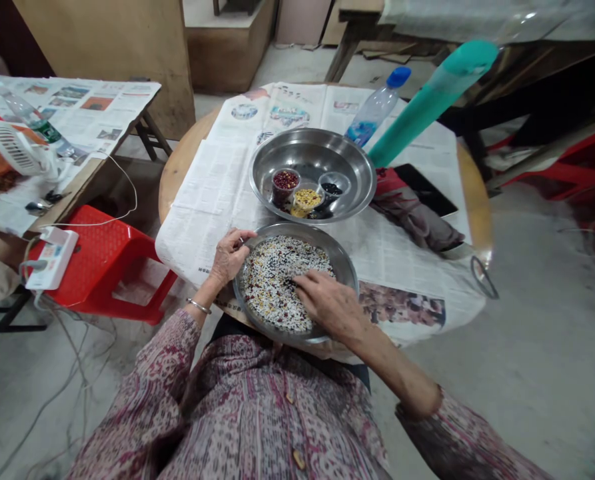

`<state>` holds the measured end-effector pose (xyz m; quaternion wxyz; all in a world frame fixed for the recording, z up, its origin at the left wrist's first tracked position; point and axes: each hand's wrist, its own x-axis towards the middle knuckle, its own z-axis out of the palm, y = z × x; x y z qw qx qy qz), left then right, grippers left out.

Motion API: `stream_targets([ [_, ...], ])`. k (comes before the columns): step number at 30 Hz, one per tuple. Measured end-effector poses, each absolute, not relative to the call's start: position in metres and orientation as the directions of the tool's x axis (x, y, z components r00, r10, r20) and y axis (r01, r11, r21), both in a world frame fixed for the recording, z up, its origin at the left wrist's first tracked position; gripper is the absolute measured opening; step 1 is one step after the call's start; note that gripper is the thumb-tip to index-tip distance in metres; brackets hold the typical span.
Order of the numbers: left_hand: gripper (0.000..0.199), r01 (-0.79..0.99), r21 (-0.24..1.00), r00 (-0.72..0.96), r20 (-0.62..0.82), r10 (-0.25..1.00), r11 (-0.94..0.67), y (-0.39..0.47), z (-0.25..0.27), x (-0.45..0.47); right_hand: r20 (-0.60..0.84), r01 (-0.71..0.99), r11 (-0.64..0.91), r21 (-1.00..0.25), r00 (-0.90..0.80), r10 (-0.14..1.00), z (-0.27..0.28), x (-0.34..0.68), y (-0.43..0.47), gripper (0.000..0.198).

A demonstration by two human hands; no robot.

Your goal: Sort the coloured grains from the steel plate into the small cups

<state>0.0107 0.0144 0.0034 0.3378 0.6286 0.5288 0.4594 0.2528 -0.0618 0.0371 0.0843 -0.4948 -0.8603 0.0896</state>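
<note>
A shallow metal basin (347, 267) at the table's near edge holds a mix of white, black, yellow and dark red grains and beans (277, 280). My left hand (231, 255) is closed on its left rim, thumb and fingers curled. Over the right part of the mix, my right hand (327, 303) has its fingers bent together with the tips down at the grains; what they pinch is too small to make out. Just beyond stands a larger metal basin (317, 143) with three small clear cups: dark red beans (285, 180), yellow kernels (307, 199) and black beans (332, 188).
Newspaper (212, 173) covers the round table. Behind the far basin are a blue-capped bottle (377, 107) and a long green tube (432, 100). A dark phone-like slab (424, 190) and folded umbrella (417, 213) lie right. A red stool (107, 260) bears a power strip (52, 257).
</note>
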Motion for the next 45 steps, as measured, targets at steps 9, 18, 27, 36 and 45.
stream_targets([
  [9, 0.034, 0.369, 0.903, 0.028, 0.225, 0.974, -0.219, 0.014, 0.006, 0.010, 0.068, 0.845, 0.386, -0.371, -0.390, 0.918, 0.028, 0.228, -0.029, 0.025],
  [18, 0.036, 0.353, 0.908, 0.037, 0.228, 0.973, -0.226, 0.014, 0.007, 0.010, 0.057, 0.573, 0.412, -0.708, -0.536, 0.842, 0.035, 0.197, -0.060, 0.021],
  [27, 0.037, 0.356, 0.908, 0.026, 0.225, 0.974, -0.219, 0.014, 0.007, 0.011, 0.017, 0.739, 0.563, -0.371, -0.601, 0.799, 0.034, 0.216, -0.061, 0.024],
  [36, 0.038, 0.299, 0.925, 0.016, 0.243, 0.970, -0.236, 0.015, 0.002, 0.010, 0.151, 0.895, 0.323, -0.307, -0.289, 0.945, 0.029, 0.238, -0.028, 0.031],
  [45, 0.038, 0.318, 0.918, 0.015, 0.245, 0.969, -0.237, 0.016, 0.002, 0.009, 0.111, 0.552, 0.607, -0.572, -0.681, 0.724, 0.028, 0.183, -0.040, 0.023],
])
